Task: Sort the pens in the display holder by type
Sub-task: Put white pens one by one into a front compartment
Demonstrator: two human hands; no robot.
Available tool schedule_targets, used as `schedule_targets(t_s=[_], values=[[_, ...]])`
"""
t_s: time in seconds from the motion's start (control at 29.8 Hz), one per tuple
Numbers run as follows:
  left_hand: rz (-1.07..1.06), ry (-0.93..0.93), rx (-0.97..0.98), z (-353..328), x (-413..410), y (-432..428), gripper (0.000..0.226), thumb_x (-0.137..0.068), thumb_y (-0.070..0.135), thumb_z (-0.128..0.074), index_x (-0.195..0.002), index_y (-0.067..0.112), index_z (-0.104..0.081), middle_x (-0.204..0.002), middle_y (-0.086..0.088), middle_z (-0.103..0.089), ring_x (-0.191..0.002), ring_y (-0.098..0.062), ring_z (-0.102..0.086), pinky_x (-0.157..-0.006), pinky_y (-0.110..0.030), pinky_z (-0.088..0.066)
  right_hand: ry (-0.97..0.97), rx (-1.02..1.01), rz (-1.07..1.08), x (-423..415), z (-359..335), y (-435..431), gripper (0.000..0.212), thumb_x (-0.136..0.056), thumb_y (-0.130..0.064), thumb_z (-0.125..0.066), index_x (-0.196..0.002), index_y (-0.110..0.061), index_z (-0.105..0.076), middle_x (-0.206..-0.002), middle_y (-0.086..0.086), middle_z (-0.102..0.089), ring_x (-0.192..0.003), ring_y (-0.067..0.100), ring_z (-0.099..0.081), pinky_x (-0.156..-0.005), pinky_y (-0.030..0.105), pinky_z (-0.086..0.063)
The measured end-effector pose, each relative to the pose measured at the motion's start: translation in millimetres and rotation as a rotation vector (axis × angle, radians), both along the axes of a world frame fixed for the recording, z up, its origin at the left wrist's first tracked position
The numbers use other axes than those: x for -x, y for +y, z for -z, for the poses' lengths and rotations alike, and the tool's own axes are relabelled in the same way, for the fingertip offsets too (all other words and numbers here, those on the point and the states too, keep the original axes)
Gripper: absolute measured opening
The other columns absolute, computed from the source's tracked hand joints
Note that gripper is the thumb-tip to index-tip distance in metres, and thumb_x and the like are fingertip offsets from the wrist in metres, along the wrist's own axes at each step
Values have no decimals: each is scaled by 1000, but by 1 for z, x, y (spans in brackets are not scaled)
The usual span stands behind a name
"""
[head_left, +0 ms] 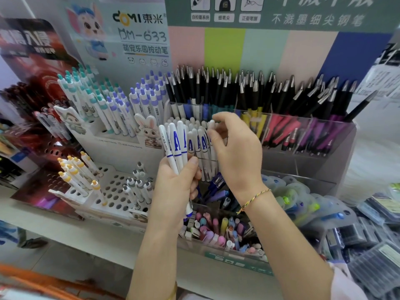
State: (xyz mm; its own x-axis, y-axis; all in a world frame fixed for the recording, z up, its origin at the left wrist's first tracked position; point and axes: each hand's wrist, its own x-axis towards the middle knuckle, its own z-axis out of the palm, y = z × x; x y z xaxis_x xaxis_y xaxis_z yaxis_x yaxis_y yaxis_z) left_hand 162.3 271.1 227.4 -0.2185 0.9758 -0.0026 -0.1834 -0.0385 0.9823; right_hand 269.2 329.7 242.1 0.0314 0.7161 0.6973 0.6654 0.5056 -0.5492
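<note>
- Head view: your left hand (173, 187) is curled round a bundle of white pens (173, 141) with blue letter marks. The thumb presses across the front of the barrels and the caps fan out above the fist.
- Head view: your right hand (236, 152) reaches into the clear display holder (303, 161). Thumb and forefinger pinch the cap of a single white pen (211, 124), and the other fingers are loosely curled and hold nothing.
- That pen stands at the right edge of the packed white row (200, 137) in the middle tier, just beside your bundle.
- Risk: the row is tight. Lifting by the cap alone may drag neighbours up, or pull the cap off and leave the barrel behind.
- Risk: the bundle is fanned and gripped low. One more pen may loosen it, and slipped pens would land in the mixed pastel pens (216, 228) below.
- Risk: the black-capped pens (238, 89) lean forward behind your fingers, so a high lift could knock them.
- Risk: your bracelet (255, 198) hangs over the lower tier and could snag.
</note>
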Motion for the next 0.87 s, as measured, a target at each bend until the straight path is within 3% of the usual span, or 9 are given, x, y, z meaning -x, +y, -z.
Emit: schedule_targets(t_s=[0.07,0.2,0.37,0.47,0.54,0.67,0.77,0.87], values=[[12,-12,-6,-2,-1,-1,7,-96,12,-52,-99,6,-51,-62,2,-54,-46,-8,-39,-41,-20,-34,-55,45,23,1,4,-2,13,-84,-17,-67,-95,-12,-60,-84,-1,-64,-78,18,-60,-65,34,-51],[21,-9,-3,-5,-3,-4,3,-96,14,-52,-95,13,-55,-63,1,-59,-49,-9,-45,-44,-22,-39,-105,130,44,-2,6,-2,17,-82,-16,-70,-92,-11,-56,-86,0,-59,-78,16,-55,-64,29,-46],[51,-6,0,-6,-6,-4,7,-95,15,-53,-96,11,-59,-65,1,-63,-53,-10,-51,-48,-21,-45,127,140,-40,-7,-6,-8,6,-90,-19,-60,-93,-13,-58,-77,-8,-55,-71,6,-52,-65,22,-46],[96,-43,6,-7,-9,-4,12,-96,13,-52,-100,7,-61,-66,-2,-65,-53,-10,-52,-47,-20,-46,247,360,-244,-9,-17,-11,8,-93,-25,-57,-92,-19,-62,-78,-13,-59,-71,-1,-55,-66,13,-46],[129,-32,4,-8,-10,-3,14,-96,14,-51,-102,9,-63,-70,-3,-69,-56,-11,-57,-50,-22,-50,266,454,-325,-10,-19,-11,9,-92,-25,-58,-92,-18,-64,-81,-10,-63,-71,0,-57,-67,16,-48],[74,-32,27,-4,-9,1,21,-96,16,-51,-110,8,-64,-92,-9,-74,-82,-20,-71,-65,-26,-57,455,298,-235,-14,-25,-9,10,-95,-18,-54,-89,-15,-62,-76,-5,-61,-67,6,-58,-60,19,-48],[-8,17,49,0,-8,3,16,-97,14,-51,-97,12,-67,-92,-5,-72,-95,-23,-69,-82,-36,-57,519,102,-106,-20,-32,-3,11,-98,-16,-47,-92,-18,-56,-78,-4,-57,-73,16,-58,-65,27,-50],[-50,23,67,1,-7,3,15,-97,16,-51,-95,18,-66,-92,-1,-71,-88,-16,-67,-72,-29,-57,447,-37,-29,-21,-33,0,14,-98,-16,-44,-97,-11,-57,-86,-4,-55,-83,17,-55,-75,24,-46]])
